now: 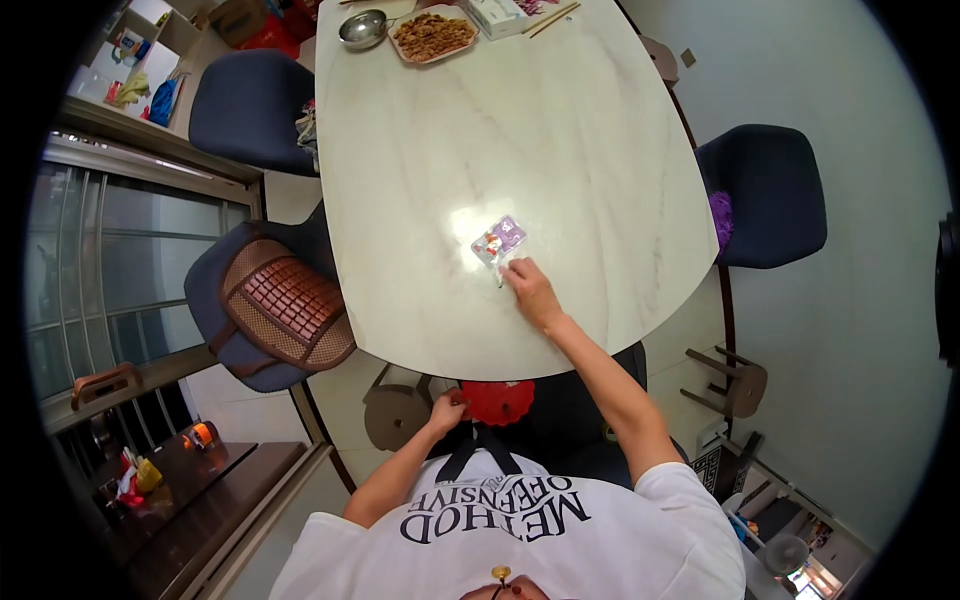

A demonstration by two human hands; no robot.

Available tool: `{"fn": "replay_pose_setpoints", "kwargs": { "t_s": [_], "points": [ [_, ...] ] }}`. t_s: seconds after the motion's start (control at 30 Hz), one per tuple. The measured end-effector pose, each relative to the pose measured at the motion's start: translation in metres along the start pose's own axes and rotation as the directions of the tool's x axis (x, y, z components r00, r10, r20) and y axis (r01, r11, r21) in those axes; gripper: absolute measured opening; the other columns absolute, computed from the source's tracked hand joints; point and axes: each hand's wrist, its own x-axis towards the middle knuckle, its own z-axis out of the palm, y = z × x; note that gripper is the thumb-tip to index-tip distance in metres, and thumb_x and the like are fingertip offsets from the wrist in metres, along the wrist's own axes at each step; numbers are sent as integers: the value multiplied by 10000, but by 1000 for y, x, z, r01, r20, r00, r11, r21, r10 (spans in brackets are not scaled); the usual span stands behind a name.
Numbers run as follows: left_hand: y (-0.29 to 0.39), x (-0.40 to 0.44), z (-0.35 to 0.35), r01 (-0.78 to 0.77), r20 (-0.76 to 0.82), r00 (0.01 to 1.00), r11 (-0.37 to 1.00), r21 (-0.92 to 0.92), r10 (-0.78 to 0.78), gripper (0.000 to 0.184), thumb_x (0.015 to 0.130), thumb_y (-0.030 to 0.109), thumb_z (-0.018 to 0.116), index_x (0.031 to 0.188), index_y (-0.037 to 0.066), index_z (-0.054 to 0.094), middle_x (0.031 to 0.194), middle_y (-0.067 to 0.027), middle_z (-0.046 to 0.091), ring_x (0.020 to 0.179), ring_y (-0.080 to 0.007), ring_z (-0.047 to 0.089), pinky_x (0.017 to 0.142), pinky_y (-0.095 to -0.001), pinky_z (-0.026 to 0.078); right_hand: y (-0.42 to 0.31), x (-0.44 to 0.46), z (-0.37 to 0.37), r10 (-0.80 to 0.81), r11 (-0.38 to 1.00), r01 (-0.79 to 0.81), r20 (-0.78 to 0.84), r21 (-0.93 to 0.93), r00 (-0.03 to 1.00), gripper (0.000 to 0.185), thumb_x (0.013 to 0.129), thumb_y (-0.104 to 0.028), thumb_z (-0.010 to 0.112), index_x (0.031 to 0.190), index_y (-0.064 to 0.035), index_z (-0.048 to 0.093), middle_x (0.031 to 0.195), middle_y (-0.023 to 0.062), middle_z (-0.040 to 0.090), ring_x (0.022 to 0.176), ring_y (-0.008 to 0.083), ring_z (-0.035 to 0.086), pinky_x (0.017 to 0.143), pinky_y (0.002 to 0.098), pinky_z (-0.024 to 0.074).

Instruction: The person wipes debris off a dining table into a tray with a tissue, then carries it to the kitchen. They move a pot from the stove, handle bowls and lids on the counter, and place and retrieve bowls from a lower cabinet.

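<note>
On the pale marble table (420,200) lies a small purple and clear packet (500,240) with a bit of red on it. My right hand (530,290) is at the packet's lower edge, its fingers closed on something small and pale that I cannot make out. Below the table's front edge, my left hand (449,410) is closed beside a red scalloped object (498,402). Whether that hand touches the red object or holds anything is too small to tell.
At the table's far end are a tray of brown food (433,36), a metal bowl (364,29), a box (497,15) and chopsticks (552,20). Dark chairs (765,195) flank the table; one on the left bears a brown beaded cushion (290,300).
</note>
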Motion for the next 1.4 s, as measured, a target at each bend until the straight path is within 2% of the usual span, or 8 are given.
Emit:
{"fn": "replay_pose_setpoints", "kwargs": {
  "t_s": [0.1,0.2,0.37,0.5,0.8,1.2,1.3,1.4],
  "points": [
    [0,-4,-2,-34,-8,999,999,-28,34,176,818,54,577,971,-22,535,810,-97,604,688,-179,620,569,-280,534,-20,-6,1,-109,991,93,180,98,978,216,744,29,496,933,-18,589,885,112,531,855,267,529,748,340,474],
    [-3,-3,-2,-12,3,1000,999,-30,12,171,820,41,568,974,-24,533,841,-105,609,692,-188,623,580,-287,542,-10,-6,-23,77,995,-68,-124,74,989,199,738,21,510,916,-16,591,861,130,529,823,285,534,737,355,463],
    [-6,-7,-10,-31,-46,999,995,-94,27,179,825,26,558,991,-36,531,866,-118,606,700,-200,626,585,-295,547,40,-35,-46,446,877,-476,-261,-64,856,207,770,20,512,958,3,597,843,155,530,793,305,529,689,384,439],
    [-6,-13,-16,-1,-89,996,992,-126,-10,196,833,35,560,1009,-43,527,871,-124,604,715,-202,626,583,-298,548,0,-36,-5,286,941,-324,-291,-91,913,196,800,13,499,974,26,589,851,149,527,790,303,521,688,371,441],
    [-16,-18,-31,-55,-216,976,991,-118,29,281,843,50,559,1106,-37,513,893,-116,610,723,-181,617,582,-280,534,-70,-33,42,-3,998,1,49,56,999,292,709,43,517,986,-10,594,883,105,534,830,268,513,711,344,456],
    [-32,-30,-43,-9,-215,976,992,-127,-19,294,831,62,574,1099,-42,519,890,-127,615,702,-190,624,558,-280,537,-144,-113,57,-341,935,251,440,250,831,268,756,-102,520,1001,-7,577,875,102,510,859,249,524,738,332,465],
    [-34,-35,-44,-8,-247,969,988,-157,-32,286,833,59,569,1094,-49,522,856,-119,610,684,-184,619,543,-282,535,-128,-63,55,-105,962,65,139,264,985,248,743,13,540,985,-11,588,897,137,537,837,283,542,728,351,471],
    [-30,-39,-50,5,-288,956,982,-187,-59,275,835,58,568,1084,-51,524,839,-113,605,678,-178,615,534,-282,531,-89,24,38,9,982,11,-102,190,995,285,705,86,550,972,-4,595,906,163,547,795,306,549,709,370,475]
  ]
}}
